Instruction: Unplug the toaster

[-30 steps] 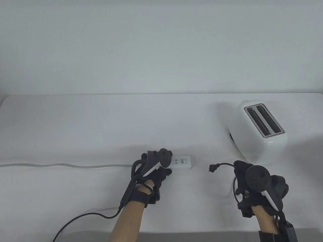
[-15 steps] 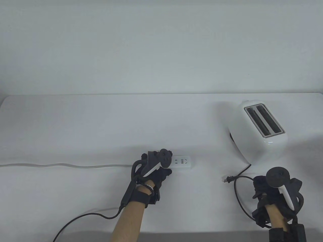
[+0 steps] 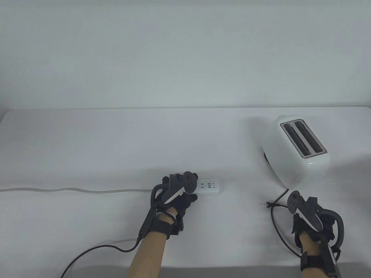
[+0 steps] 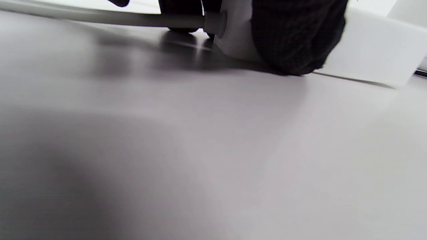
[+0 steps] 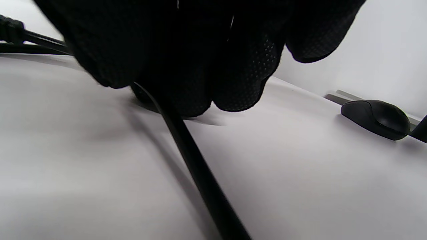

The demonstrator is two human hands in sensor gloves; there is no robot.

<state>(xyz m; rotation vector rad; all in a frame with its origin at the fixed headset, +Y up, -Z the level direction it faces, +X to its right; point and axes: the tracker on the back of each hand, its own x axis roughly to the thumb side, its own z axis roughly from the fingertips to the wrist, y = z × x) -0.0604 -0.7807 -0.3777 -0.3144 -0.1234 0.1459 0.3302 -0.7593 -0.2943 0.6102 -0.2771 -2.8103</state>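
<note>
The white toaster [image 3: 295,153] stands at the right of the table. Its black plug [image 3: 265,205] lies free on the table, well right of the white power strip [image 3: 211,186]. The black cord [image 3: 275,228] loops from the toaster past my right hand [image 3: 304,220]. In the right wrist view my gloved fingers [image 5: 200,60] curl down over the cord [image 5: 196,166], which runs out from under them. My left hand [image 3: 179,194] grips the strip's left end; in the left wrist view a gloved finger [image 4: 293,36] presses against the strip's side [image 4: 370,56].
The strip's grey cable [image 3: 72,190] runs left to the table edge. A black glove cable [image 3: 95,250] trails from my left wrist to the front edge. A dark rounded object [image 5: 375,118] sits on the table to the right in the right wrist view.
My right hand drew back toward the front right and came down to the table. The plug dropped from mid-air onto the table and slid a little right. My left hand stayed still.
</note>
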